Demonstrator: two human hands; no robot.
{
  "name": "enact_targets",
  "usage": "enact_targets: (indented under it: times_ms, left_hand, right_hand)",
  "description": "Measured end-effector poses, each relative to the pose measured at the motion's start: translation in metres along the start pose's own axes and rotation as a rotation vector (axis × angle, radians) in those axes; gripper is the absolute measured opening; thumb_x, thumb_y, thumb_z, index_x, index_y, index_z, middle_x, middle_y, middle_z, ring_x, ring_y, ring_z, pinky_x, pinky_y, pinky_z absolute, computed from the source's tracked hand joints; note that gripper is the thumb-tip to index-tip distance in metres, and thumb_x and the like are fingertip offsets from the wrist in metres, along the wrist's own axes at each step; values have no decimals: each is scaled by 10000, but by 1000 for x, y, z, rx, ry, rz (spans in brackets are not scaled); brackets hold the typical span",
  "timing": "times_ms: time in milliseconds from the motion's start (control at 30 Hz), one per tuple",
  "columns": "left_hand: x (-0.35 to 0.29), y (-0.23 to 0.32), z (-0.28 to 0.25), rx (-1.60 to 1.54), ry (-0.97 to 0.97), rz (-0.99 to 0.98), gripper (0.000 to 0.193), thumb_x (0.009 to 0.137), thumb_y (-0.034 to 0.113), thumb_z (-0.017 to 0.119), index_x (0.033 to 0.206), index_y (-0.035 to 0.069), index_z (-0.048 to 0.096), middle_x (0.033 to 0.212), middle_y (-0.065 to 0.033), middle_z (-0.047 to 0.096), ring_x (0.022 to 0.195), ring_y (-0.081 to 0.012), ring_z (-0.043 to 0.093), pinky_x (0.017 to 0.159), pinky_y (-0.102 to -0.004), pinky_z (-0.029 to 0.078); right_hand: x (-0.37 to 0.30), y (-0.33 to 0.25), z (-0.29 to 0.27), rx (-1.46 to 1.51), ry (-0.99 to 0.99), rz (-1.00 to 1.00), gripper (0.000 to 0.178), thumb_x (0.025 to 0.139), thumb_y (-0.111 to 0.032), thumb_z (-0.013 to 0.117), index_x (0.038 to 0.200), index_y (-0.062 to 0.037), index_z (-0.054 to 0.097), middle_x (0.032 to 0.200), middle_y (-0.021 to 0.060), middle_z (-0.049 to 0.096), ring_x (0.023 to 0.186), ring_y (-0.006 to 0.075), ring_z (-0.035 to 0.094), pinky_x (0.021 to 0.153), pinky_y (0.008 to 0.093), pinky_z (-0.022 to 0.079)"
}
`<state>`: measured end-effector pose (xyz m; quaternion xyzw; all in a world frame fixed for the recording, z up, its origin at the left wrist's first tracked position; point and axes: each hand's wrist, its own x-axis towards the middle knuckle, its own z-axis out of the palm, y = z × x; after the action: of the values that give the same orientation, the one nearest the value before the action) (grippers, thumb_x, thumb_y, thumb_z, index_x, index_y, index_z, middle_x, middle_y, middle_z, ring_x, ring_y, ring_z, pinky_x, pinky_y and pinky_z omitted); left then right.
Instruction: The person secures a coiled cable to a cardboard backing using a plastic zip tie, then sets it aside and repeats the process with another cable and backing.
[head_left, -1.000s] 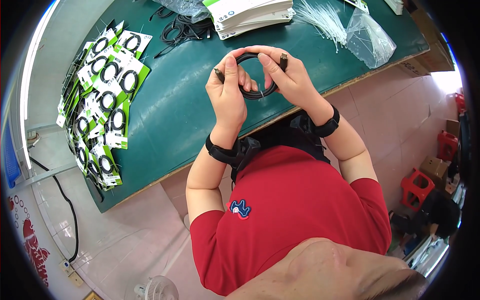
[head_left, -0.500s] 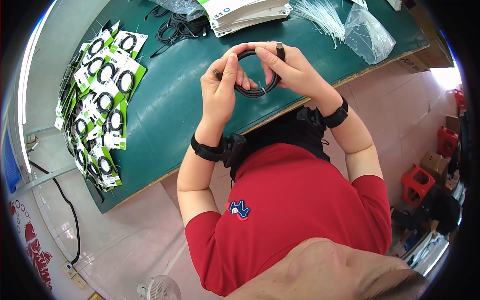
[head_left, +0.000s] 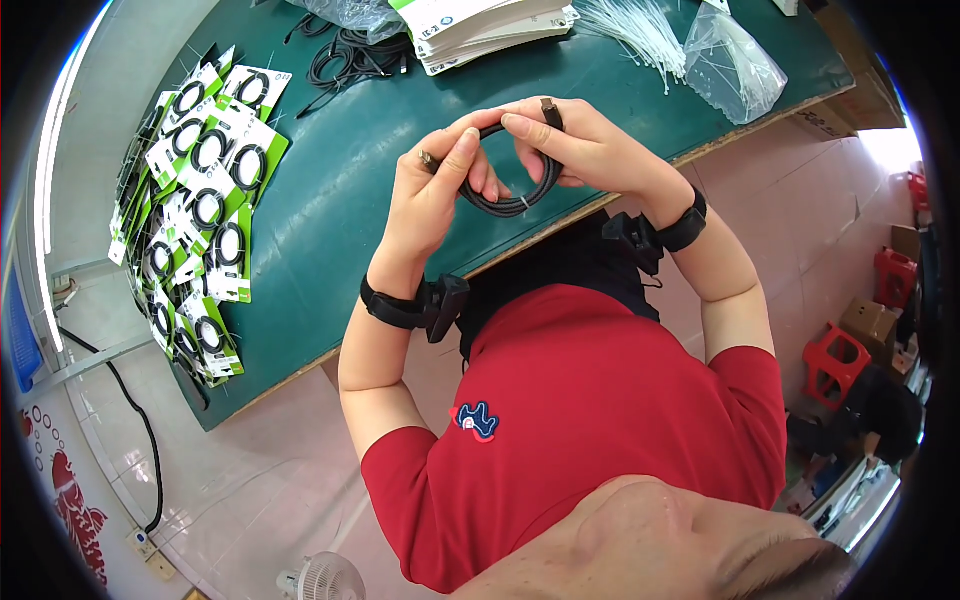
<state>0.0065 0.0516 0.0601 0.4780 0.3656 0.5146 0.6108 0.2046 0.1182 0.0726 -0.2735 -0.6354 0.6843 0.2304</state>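
Observation:
A coiled black cable (head_left: 510,208) is held between my two hands above the green table's near edge. My left hand (head_left: 432,180) grips the coil's left side, thumb on top, with one connector end poking out beside the thumb. Around the right side of the loop, my right hand (head_left: 572,140) is closed, and the other connector stands up past its fingers. A thin pale tie crosses the bottom of the coil. Some of the coil is hidden behind my fingers.
Many carded black cables (head_left: 208,210) lie piled on the table (head_left: 340,220) at left. Loose black cables (head_left: 360,60), a stack of white cards (head_left: 490,35), white cable ties (head_left: 635,35) and a clear plastic bag (head_left: 735,70) sit at the far side. Red stools (head_left: 835,365) stand at right.
Both hands and the coil have come slightly nearer to my body. My forearms have spread a little farther apart, and the grip on the coil stays the same.

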Motion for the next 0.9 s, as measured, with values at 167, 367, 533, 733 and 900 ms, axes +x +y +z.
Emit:
enact_targets:
  times_ms: [167,367,533,733,900]
  left_hand:
    - [3,-2,16,-309,254,-38,331,1058,206,507,1291,-7,609,679,24,474,613,-60,484,568,-230,423]
    - [-2,-18,14,-434,313,-31,284,1048,215,531,1179,-11,643,652,61,384,528,-22,309,480,-214,296]
    - [-6,-14,20,-411,364,-49,267,1045,219,536,1129,-8,649,648,62,390,507,-20,305,462,-201,271]
    - [-10,-15,22,-366,332,-61,253,1045,223,537,1066,-1,652,635,62,391,498,-21,301,440,-197,243]
    - [-8,-19,26,-422,355,-69,259,1044,244,540,1044,11,655,629,69,378,496,-21,293,436,-195,238]
  right_hand:
    - [11,11,14,65,103,-63,388,1064,-358,471,1211,-53,661,645,-42,505,523,22,411,438,194,301]
    - [11,19,24,99,187,-94,399,1058,-387,480,1024,-42,678,649,-42,496,559,35,429,456,206,310]
    - [10,32,19,-71,141,-122,396,1058,-381,482,957,-37,649,657,-35,492,572,49,453,493,215,349]
    - [6,32,22,-96,113,-193,413,1063,-372,472,893,-27,622,643,-30,494,599,54,477,549,217,384]
    - [8,33,20,-85,95,-186,449,1061,-398,464,816,-41,585,622,-29,496,576,50,457,533,211,372]
